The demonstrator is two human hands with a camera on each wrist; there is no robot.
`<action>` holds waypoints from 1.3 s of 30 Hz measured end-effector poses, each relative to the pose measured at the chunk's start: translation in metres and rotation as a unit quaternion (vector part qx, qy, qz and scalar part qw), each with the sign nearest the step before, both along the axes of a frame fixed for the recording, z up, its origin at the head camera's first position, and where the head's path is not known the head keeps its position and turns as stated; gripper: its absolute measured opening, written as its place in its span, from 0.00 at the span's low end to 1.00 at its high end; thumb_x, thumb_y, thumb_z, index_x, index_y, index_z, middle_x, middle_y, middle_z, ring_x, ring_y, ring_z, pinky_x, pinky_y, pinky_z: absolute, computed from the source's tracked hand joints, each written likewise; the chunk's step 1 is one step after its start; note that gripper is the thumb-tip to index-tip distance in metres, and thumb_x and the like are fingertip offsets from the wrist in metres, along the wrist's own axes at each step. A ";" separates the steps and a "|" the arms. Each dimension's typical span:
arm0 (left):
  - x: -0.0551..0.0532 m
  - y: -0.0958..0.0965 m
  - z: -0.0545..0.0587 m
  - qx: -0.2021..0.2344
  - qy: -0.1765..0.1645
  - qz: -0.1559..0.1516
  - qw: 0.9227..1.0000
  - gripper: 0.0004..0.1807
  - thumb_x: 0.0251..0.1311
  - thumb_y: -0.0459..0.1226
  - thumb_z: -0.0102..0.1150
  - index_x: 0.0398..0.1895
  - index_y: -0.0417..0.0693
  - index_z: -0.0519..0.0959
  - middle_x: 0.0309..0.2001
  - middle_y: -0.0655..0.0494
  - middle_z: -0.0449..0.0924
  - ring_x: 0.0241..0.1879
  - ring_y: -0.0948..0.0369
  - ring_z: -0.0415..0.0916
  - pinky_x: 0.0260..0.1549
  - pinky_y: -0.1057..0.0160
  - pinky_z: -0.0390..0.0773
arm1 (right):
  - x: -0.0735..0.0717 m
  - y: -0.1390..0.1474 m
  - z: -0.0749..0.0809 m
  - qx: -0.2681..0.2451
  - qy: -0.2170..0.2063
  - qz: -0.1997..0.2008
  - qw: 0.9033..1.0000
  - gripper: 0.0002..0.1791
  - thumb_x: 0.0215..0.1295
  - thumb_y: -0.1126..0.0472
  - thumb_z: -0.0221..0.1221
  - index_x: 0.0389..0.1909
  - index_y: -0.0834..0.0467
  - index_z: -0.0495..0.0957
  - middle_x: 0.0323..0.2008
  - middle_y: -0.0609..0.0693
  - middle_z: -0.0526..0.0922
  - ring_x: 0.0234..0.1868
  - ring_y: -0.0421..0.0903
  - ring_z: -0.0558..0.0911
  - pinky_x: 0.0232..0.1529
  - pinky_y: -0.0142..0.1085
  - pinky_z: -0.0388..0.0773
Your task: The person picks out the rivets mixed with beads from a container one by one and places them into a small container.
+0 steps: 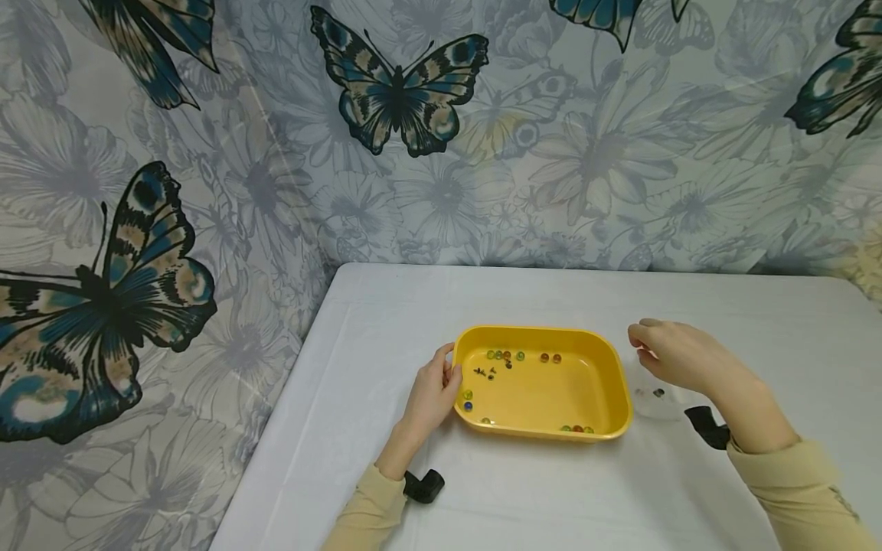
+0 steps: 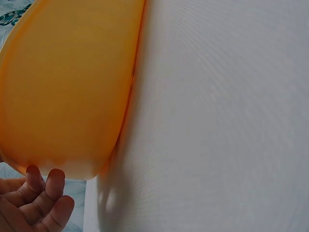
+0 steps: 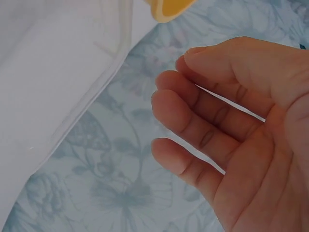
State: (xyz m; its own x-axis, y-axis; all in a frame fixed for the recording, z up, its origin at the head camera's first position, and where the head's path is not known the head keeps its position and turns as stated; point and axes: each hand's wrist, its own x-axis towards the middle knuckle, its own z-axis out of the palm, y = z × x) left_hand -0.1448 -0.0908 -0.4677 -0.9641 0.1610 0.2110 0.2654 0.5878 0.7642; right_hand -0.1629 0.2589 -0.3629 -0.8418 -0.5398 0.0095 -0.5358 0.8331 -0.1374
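A yellow plastic tray (image 1: 544,394) lies on the white-covered table. My left hand (image 1: 432,390) grips its left end, with the thumb at the rim and the fingers outside against the wall. Several glass marbles (image 1: 556,358) in green, amber and blue are scattered inside it. Small dark pieces (image 1: 480,372) sit among them near the left. To the right of the tray stands a clear container (image 1: 658,415) with a few tiny items (image 1: 658,392). My right hand (image 1: 678,353) hovers beyond it, fingers bent, thumb overlapping the index fingertip; I cannot tell whether anything small is pinched there.
The white tablecloth (image 1: 537,497) covers the table. Behind and to the left hangs cloth printed with flowers and butterflies (image 1: 398,88). A black wrist camera (image 1: 423,486) sits on the left wrist and another (image 1: 707,427) on the right.
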 end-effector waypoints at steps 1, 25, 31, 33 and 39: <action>0.000 0.000 0.000 0.000 0.000 0.000 1.000 0.22 0.64 0.35 0.48 0.60 0.37 0.66 0.21 0.60 0.65 0.20 0.67 0.61 0.19 0.71 0.64 | 0.000 -0.001 0.001 0.000 0.000 0.001 1.000 0.09 0.50 0.72 0.63 0.26 0.59 0.73 0.24 0.46 0.72 0.22 0.42 0.69 0.26 0.37 0.72; -0.001 -0.001 0.001 -0.005 0.012 -0.001 1.000 0.21 0.64 0.34 0.48 0.60 0.36 0.66 0.21 0.61 0.64 0.19 0.67 0.60 0.18 0.72 0.63 | -0.010 -0.041 0.000 -0.009 0.011 0.057 0.998 0.07 0.51 0.74 0.62 0.27 0.60 0.75 0.24 0.45 0.72 0.22 0.41 0.69 0.28 0.37 0.73; -0.001 -0.002 0.001 -0.004 0.009 -0.001 1.000 0.21 0.64 0.35 0.48 0.60 0.36 0.66 0.21 0.60 0.65 0.19 0.67 0.61 0.18 0.71 0.64 | -0.011 -0.053 0.002 -0.018 0.011 0.075 0.997 0.08 0.53 0.73 0.61 0.26 0.58 0.74 0.23 0.44 0.70 0.22 0.39 0.66 0.26 0.35 0.70; -0.001 -0.002 0.001 -0.004 0.007 -0.001 1.000 0.22 0.64 0.35 0.48 0.60 0.37 0.66 0.21 0.61 0.65 0.19 0.67 0.61 0.18 0.72 0.64 | -0.012 -0.056 0.003 -0.018 0.015 0.077 0.997 0.09 0.53 0.73 0.61 0.26 0.58 0.73 0.23 0.44 0.70 0.21 0.39 0.65 0.26 0.35 0.69; -0.001 -0.002 0.001 -0.003 0.005 -0.002 1.000 0.22 0.64 0.35 0.48 0.60 0.37 0.66 0.21 0.60 0.65 0.19 0.67 0.61 0.18 0.72 0.63 | -0.015 -0.067 0.003 -0.019 0.012 0.077 0.997 0.07 0.53 0.72 0.62 0.27 0.58 0.75 0.24 0.45 0.72 0.22 0.40 0.68 0.28 0.36 0.72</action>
